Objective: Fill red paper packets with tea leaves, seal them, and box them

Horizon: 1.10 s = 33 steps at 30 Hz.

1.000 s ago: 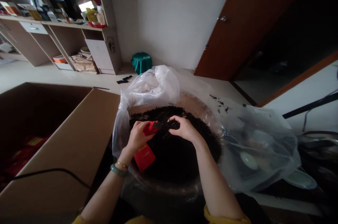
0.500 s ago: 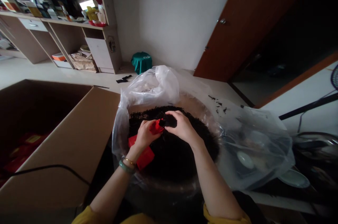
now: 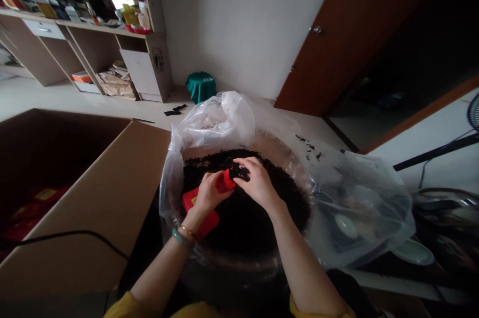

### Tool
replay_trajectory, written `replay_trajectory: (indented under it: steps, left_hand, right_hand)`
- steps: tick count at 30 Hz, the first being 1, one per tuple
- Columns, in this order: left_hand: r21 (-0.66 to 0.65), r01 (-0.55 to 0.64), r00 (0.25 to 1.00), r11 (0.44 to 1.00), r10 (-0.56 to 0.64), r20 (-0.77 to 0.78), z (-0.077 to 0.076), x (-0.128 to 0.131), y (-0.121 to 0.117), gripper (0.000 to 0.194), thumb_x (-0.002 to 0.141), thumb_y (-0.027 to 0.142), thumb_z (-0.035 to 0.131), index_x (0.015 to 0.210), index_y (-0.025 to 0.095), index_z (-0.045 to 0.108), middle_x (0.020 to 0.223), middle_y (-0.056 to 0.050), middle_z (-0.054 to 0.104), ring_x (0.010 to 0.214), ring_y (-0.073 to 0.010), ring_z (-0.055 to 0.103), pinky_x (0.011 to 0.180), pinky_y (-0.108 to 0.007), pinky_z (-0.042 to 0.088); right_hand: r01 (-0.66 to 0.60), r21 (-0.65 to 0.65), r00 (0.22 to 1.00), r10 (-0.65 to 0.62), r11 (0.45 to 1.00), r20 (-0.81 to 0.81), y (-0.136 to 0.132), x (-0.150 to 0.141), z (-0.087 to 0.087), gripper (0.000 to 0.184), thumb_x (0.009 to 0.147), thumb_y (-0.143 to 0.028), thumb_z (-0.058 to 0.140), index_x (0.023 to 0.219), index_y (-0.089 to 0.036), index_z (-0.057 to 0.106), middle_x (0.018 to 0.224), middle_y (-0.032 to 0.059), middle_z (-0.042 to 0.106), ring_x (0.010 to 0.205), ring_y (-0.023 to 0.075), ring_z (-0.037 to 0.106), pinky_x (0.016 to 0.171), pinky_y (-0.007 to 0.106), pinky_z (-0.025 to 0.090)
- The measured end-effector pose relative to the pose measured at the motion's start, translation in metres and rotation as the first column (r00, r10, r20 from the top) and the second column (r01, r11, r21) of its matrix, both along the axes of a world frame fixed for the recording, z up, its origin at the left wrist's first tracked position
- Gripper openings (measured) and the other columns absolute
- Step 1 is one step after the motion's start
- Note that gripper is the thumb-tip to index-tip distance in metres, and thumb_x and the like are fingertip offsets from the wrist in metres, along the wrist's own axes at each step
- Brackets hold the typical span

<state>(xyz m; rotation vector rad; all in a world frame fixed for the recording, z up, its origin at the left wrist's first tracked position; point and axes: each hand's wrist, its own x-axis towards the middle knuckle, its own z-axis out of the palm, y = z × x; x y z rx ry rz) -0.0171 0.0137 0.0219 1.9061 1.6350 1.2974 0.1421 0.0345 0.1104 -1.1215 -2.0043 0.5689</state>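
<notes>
My left hand [image 3: 207, 194] grips a small red box [image 3: 225, 181], its open end turned toward the right. Close against that opening, my right hand [image 3: 259, 183] has its fingers curled around a clump of dark leafy flakes [image 3: 239, 172]. Both hands are over a large round container lined with a clear plastic bag [image 3: 235, 113]. Dark, dry, shredded leaf-like material [image 3: 258, 233] fills much of it. More red packaging [image 3: 208, 224] lies on the material under my left wrist, partly hidden by it.
To the left stands an open cardboard box [image 3: 86, 198] with red packs [image 3: 41, 198] inside and a black cable across it. Bag plastic spreads right, beside a pale dish [image 3: 413, 252]. Behind are a green-covered bin [image 3: 201, 87], a shelf desk [image 3: 138, 73] and a brown door [image 3: 325, 33].
The red box in my left hand has shifted slightly right and shows more of its opening. My right fingers have spread a little around the dark clump. The view has moved slightly.
</notes>
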Motion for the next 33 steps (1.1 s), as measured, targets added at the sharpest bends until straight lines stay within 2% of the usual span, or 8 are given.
replay_trajectory:
  steps: [6,10,13,17,22,26,30,33]
  left_hand:
    - [0.021,0.024,1.0,1.0,-0.023,-0.004,-0.002,0.007,-0.001,0.048,0.06,0.023,0.08,0.104,0.017,0.062,0.096,-0.006,0.067,0.091,-0.0236,0.06,0.08,-0.038,0.052]
    - [0.132,0.0,0.995,0.991,-0.012,0.095,-0.003,0.006,0.0,0.051,0.063,0.026,0.079,0.109,0.018,0.058,0.116,-0.01,0.059,0.104,-0.0247,0.059,0.085,-0.039,0.053]
    - [0.124,-0.021,0.991,0.992,0.005,0.13,-0.003,0.003,0.002,0.048,0.064,0.027,0.078,0.107,0.019,0.057,0.111,-0.008,0.057,0.097,-0.0219,0.061,0.078,-0.035,0.055]
    - [0.096,-0.013,0.994,0.995,0.003,0.109,-0.001,0.0,0.003,0.045,0.064,0.024,0.078,0.104,0.02,0.057,0.103,-0.004,0.057,0.089,-0.0184,0.062,0.075,-0.031,0.055]
    - [0.113,-0.009,0.997,0.994,0.0,0.081,0.002,0.001,0.001,0.038,0.068,0.022,0.075,0.102,0.021,0.058,0.098,-0.002,0.059,0.088,-0.0177,0.061,0.077,-0.031,0.054]
    - [0.102,-0.005,1.0,0.995,0.003,0.024,0.001,0.002,-0.002,0.054,0.065,0.02,0.077,0.115,0.022,0.055,0.105,-0.004,0.062,0.096,-0.0214,0.059,0.085,-0.036,0.051]
    - [0.028,-0.01,1.0,1.0,0.011,-0.018,-0.004,0.0,-0.003,0.068,0.061,0.019,0.078,0.123,0.022,0.051,0.102,-0.004,0.064,0.091,-0.0223,0.057,0.083,-0.039,0.05]
    - [0.013,-0.049,0.998,0.999,0.048,0.028,-0.008,-0.003,-0.001,0.066,0.062,0.022,0.079,0.122,0.022,0.051,0.106,-0.006,0.064,0.1,-0.0248,0.056,0.09,-0.043,0.048]
  right_hand:
    - [-0.037,0.032,0.999,0.038,0.999,-0.033,-0.003,-0.005,-0.004,0.029,0.078,-0.004,0.053,0.096,-0.021,0.068,0.09,0.0047,0.067,0.083,0.0169,0.066,0.08,0.031,0.055]
    - [0.108,0.086,0.97,-0.085,0.99,-0.229,-0.004,0.004,0.0,0.018,0.084,-0.017,0.053,0.093,-0.021,0.068,0.089,0.0055,0.069,0.081,0.017,0.066,0.075,0.03,0.057]
    - [0.18,0.01,0.946,-0.17,0.984,-0.274,-0.003,0.014,-0.006,0.017,0.082,-0.021,0.055,0.094,-0.02,0.068,0.087,0.0055,0.069,0.078,0.017,0.066,0.072,0.029,0.058]
    - [0.122,-0.035,0.969,-0.127,0.992,-0.211,-0.005,0.019,-0.019,0.02,0.081,-0.022,0.054,0.094,-0.02,0.069,0.088,0.0068,0.067,0.079,0.0173,0.065,0.069,0.029,0.059]
    - [0.0,-0.061,0.989,-0.008,0.998,-0.145,-0.012,0.009,-0.024,0.029,0.083,-0.03,0.058,0.11,-0.023,0.067,0.107,0.0096,0.063,0.082,0.0174,0.064,0.059,0.026,0.058]
    - [-0.031,-0.113,0.994,0.019,0.993,-0.111,-0.011,0.003,-0.029,0.019,0.083,-0.026,0.058,0.097,-0.023,0.072,0.093,0.0066,0.068,0.074,0.0168,0.065,0.066,0.03,0.058]
    - [-0.033,-0.231,0.99,-0.001,0.972,-0.144,-0.01,0.006,-0.032,0.014,0.08,-0.029,0.061,0.083,-0.021,0.072,0.079,0.0033,0.068,0.053,0.0122,0.061,0.053,0.028,0.056]
    - [0.003,-0.259,0.978,-0.058,0.966,-0.202,-0.01,0.016,-0.027,0.016,0.08,-0.031,0.061,0.081,-0.019,0.071,0.075,0.0029,0.067,0.052,0.0122,0.061,0.049,0.026,0.055]
